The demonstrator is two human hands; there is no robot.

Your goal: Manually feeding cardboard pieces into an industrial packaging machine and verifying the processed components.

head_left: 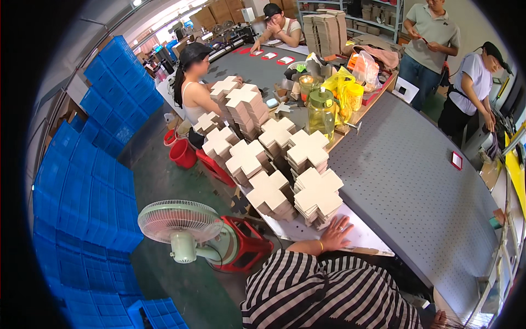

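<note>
Cross-shaped stacks [319,192], table [366,237] nr edge: matt cardbd, smooth. Grey belt [405,181]: matt, dotted surf. Jug [320,116], table rt edge: glossy, transp. Blue crates [87,205]: plastic.

The white tabletop [366,233] carries beige stacks of cross-shaped cardboard [318,193] and the flat left hand [333,236].

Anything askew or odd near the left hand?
Yes, slightly: the cross-shaped board stack just beyond the left hand looks uneven. Its layers splay out at different angles, so the edges don't line up.

No legible lettering — no readable numbers either.
</note>
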